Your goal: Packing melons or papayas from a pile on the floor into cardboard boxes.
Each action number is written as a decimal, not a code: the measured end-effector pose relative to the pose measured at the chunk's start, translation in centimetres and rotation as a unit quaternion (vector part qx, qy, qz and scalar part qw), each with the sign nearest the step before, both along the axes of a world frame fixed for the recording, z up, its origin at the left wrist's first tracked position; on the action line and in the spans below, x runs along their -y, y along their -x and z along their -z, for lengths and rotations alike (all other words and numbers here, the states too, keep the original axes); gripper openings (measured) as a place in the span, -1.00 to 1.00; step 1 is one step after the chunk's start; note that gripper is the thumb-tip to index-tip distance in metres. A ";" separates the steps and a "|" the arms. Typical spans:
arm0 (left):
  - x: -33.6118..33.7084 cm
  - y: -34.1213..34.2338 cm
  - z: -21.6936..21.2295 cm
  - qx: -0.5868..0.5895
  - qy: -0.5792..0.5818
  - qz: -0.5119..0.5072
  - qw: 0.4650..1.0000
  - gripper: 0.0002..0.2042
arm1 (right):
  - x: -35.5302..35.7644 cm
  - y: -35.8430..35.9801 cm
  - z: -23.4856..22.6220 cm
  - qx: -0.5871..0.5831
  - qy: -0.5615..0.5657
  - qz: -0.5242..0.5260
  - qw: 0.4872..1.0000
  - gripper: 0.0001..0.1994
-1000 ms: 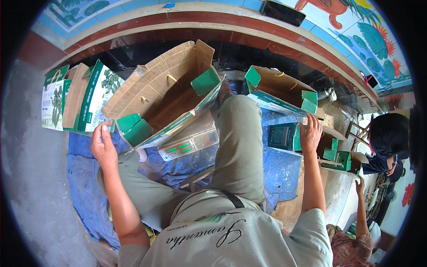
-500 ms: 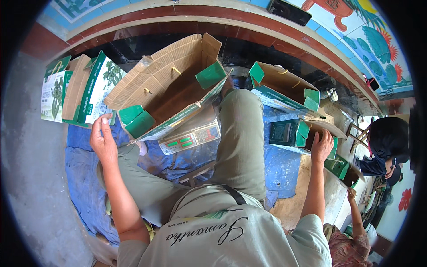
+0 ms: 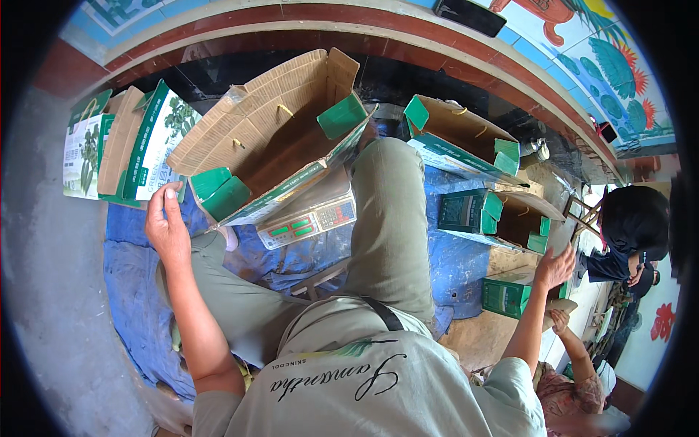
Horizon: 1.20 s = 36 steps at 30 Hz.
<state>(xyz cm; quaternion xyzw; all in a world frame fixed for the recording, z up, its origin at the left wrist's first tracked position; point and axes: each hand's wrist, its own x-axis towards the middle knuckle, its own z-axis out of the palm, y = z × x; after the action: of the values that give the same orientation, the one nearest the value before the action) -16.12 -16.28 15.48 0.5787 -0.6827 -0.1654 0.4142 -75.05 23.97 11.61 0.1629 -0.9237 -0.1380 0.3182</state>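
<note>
A large open carton (image 3: 251, 171), brown inside with green corner flaps, is tilted on a scale (image 3: 309, 226) in front of me. My left hand (image 3: 169, 229) is raised at the carton's near left corner, fingers apart, holding nothing visible. Beyond it, green-and-white cartons (image 3: 145, 149) stand close together. To the right, my right hand (image 3: 555, 269) is open over a green carton (image 3: 506, 295), its fingers stretched out; whether it touches the carton is unclear. A co-worker's hand (image 3: 561, 320) is at that carton's near flap.
Two more open cartons stand at the right, one farther (image 3: 466, 142) and one nearer (image 3: 499, 218). A blue sheet (image 3: 138, 291) lies under my legs. Along the back runs a tiled ledge with a black phone (image 3: 470, 16). Another person (image 3: 633, 226) is at far right.
My right hand has moved off the nearer open carton, rightward and toward me. The co-worker's green carton has come left, nearer to me. My left hand stays about where it was.
</note>
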 end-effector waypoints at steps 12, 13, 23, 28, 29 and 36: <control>0.7 0.2 0.9 0.009 -0.010 0.011 1.000 -0.74 | -10.5 2.9 9.3 0.552 0.592 0.142 0.569 -0.06; 0.8 0.3 0.9 0.014 -0.011 0.010 1.000 -0.74 | -8.7 2.1 8.8 0.536 0.605 0.150 0.569 -0.05; 0.7 0.5 1.3 -0.007 -0.011 0.002 1.000 -0.76 | -2.1 6.3 9.4 0.459 0.690 0.235 0.509 -0.35; 0.3 1.0 0.8 -0.026 -0.009 0.004 1.000 -0.78 | -3.7 10.3 12.5 0.457 0.742 0.270 0.410 -0.81; -0.1 0.6 0.1 -0.018 -0.002 0.001 1.000 -0.78 | -3.1 9.8 12.9 0.467 0.740 0.265 0.406 -0.81; 0.0 0.8 0.2 -0.044 0.001 0.017 0.999 -0.79 | -9.1 9.2 14.2 0.408 0.767 0.199 0.454 -0.92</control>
<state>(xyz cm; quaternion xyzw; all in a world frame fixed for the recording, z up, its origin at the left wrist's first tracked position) -16.92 -16.26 15.24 0.5589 -0.6735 -0.1973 0.4417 -84.28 33.10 -2.60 -0.2972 -0.6876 0.6487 -0.1345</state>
